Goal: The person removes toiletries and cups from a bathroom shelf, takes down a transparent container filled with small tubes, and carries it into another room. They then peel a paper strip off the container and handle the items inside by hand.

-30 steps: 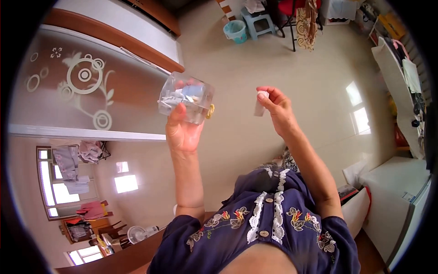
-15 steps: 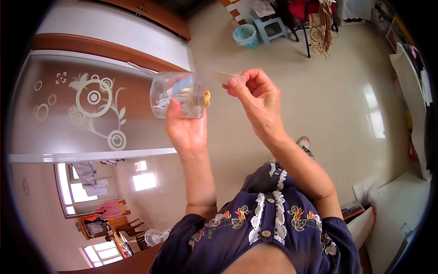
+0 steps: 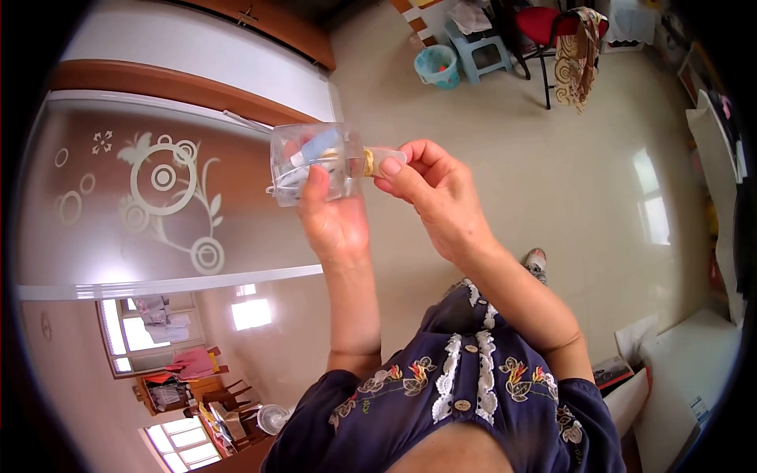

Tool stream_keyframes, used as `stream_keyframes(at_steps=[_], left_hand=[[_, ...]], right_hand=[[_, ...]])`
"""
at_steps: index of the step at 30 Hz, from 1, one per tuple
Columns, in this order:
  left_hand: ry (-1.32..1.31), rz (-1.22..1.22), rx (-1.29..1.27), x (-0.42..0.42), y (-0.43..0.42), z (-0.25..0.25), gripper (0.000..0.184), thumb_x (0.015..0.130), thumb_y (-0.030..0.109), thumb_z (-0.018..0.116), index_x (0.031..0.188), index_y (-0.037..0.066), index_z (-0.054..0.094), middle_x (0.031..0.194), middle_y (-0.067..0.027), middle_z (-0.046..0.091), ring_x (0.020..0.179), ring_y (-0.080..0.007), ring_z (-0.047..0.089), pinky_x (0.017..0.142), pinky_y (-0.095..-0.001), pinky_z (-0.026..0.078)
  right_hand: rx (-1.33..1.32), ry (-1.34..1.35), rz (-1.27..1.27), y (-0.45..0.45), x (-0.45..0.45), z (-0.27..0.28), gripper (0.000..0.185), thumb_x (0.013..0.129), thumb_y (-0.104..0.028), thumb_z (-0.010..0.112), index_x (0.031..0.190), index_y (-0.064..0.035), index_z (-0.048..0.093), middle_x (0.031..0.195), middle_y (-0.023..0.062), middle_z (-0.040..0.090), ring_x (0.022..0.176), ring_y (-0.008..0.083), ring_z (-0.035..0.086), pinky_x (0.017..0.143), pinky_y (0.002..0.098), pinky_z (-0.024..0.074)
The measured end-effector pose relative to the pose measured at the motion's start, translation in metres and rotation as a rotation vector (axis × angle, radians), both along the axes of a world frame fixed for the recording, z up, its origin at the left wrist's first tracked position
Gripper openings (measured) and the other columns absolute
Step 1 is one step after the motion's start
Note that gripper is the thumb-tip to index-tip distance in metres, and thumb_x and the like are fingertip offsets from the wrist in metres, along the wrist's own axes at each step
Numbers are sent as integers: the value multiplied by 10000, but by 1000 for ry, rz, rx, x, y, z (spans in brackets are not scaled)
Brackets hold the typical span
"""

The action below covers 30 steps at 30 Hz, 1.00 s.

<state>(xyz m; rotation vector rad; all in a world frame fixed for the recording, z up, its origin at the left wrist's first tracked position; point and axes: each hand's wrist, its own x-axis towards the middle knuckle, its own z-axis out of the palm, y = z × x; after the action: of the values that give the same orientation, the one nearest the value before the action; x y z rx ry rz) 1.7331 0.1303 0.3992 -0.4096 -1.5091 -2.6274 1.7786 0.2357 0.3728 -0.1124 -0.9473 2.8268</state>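
My left hand is wrapped round a clear plastic container, which lies tilted on its side with the thumb across its front. Through its wall show a light-blue object, something reddish and white bits I cannot make out. At the container's right end sits a small crumpled yellow thing. Thumb and forefinger of my right hand pinch a translucent plastic strip, whose far end reaches the container beside the yellow thing. Whether the strip is attached there, I cannot tell.
Behind the container stands a frosted sliding panel with circle patterns. Farther off on the tiled floor are a teal bucket, a blue stool and a red chair. A white cabinet is at the right.
My right hand has brought the translucent strip down and left to the container's end. The container has shifted slightly right in view, and the head view has moved a little.
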Motion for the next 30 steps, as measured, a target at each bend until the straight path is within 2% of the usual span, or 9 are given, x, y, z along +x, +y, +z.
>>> stream_keyframes(at_steps=[3,6,12,18,30], left_hand=[[1,13,-17,-9,-12,-1,560,702,196,683,1166,53,404,1106,-83,481,1055,-227,459,908,-380,382],[5,23,-22,-13,-17,-2,563,701,193,681,1169,53,399,1097,-89,483,1045,-234,465,903,-390,385],[9,4,-69,-14,-26,-2,595,700,195,676,1192,63,369,1112,-88,471,1032,-256,472,878,-410,406],[8,26,-105,-11,-21,-1,625,695,205,681,1209,69,352,1141,-75,453,1021,-256,482,853,-401,428],[15,33,-137,-11,-3,-5,640,695,248,691,1208,46,368,1060,-112,509,919,-251,532,798,-360,456]], right_hand=[[-72,40,66,-12,-9,-11,220,857,-223,549,909,-10,534,891,37,582,808,71,525,731,214,431],[-367,104,141,-17,-15,-18,260,876,-248,518,959,-3,540,934,47,584,863,93,541,775,241,448],[-276,126,189,-20,-23,-24,224,835,-176,587,975,-8,537,978,73,586,897,110,545,826,265,445],[-223,134,214,-12,-25,-22,291,762,-80,661,1001,-4,513,1006,88,579,922,124,546,829,262,448],[-154,196,191,4,-20,-23,351,744,-22,659,1057,21,507,1035,99,564,936,145,557,848,272,468]])
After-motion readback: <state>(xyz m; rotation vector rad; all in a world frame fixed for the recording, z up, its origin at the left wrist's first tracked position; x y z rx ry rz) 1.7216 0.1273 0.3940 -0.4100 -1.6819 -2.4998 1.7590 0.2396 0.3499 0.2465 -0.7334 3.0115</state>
